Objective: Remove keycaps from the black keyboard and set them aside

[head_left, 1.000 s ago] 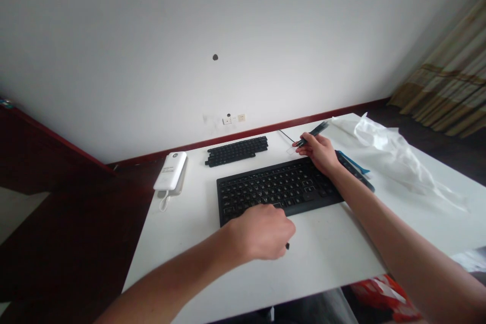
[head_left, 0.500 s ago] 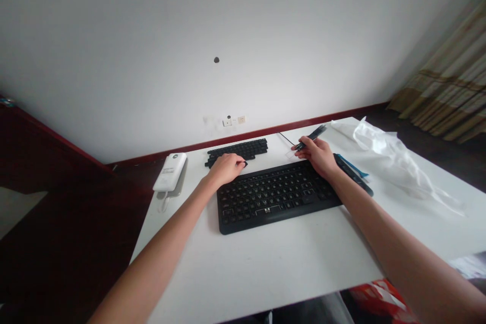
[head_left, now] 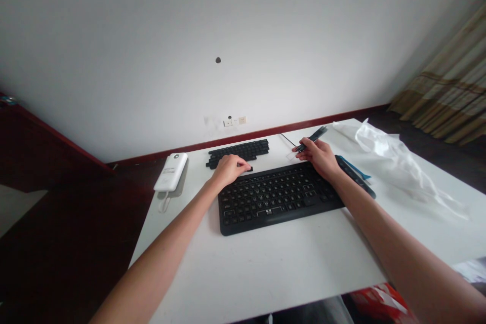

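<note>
A black keyboard (head_left: 266,223) lies on the white table, with its keycaps off over much of its face. Behind it, loose black keycaps (head_left: 248,149) are laid out in rows. My left hand (head_left: 229,169) is closed in a pinch above the keyboard's far left edge, with a small black keycap (head_left: 249,168) at its fingertips. Over the keyboard's far right part, my right hand (head_left: 319,157) is closed around a slim brush (head_left: 317,134) with a dark bristle-like end and a clear end. My right hand and forearm hide part of the keyboard.
On the left stands a white power bank (head_left: 171,171) with a short cable loop. A crumpled white plastic bag (head_left: 395,154) spreads over the table's right side. Beside the keyboard's right end lies a blue strip-like thing (head_left: 355,168). A thin black cable (head_left: 287,139) runs toward the wall.
My left hand has shifted slightly right, and the keycap at its fingertips shows farther right. My right hand keeps nearly the same place with the brush.
</note>
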### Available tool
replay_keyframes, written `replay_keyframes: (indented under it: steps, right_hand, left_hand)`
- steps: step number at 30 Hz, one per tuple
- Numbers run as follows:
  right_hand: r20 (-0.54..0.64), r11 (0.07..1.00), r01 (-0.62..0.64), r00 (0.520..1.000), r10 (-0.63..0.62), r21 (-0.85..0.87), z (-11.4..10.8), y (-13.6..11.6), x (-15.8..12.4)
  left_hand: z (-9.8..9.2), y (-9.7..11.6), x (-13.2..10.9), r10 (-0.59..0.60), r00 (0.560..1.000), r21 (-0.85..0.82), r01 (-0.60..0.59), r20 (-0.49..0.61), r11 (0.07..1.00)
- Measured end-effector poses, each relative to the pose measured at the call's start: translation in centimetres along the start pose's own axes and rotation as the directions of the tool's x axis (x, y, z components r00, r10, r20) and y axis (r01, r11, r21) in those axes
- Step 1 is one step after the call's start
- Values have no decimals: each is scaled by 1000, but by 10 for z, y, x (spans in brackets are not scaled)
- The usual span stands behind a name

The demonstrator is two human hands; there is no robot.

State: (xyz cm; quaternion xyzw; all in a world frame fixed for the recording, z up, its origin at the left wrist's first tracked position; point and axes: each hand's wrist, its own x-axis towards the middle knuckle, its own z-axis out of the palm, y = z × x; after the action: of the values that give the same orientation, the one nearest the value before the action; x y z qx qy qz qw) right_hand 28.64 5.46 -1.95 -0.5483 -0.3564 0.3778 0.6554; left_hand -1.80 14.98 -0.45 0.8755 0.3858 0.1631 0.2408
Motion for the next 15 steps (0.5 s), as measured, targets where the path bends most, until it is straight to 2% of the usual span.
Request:
replay_keyframes:
  steps: [4,8,12,15]
  right_hand:
    - [47,999,37,998,-37,-18,1,-2,-3]
    - [45,963,186,983,-180,-195,6,-7,-10]
    - [29,904,271,960,-277,-330,27,-15,-26]
    - [127,874,330,944,-304,-358,50,-24,-42]
  left_hand:
    - [-4,7,0,-17,992,-20,15,-126,1000]
    - [-9,22,0,17,968,-77,-38,-250,996]
    - [0,47,-10,115,969,-182,-156,-217,971]
    - [15,65,-20,204,962,-175,-236,-183,956]
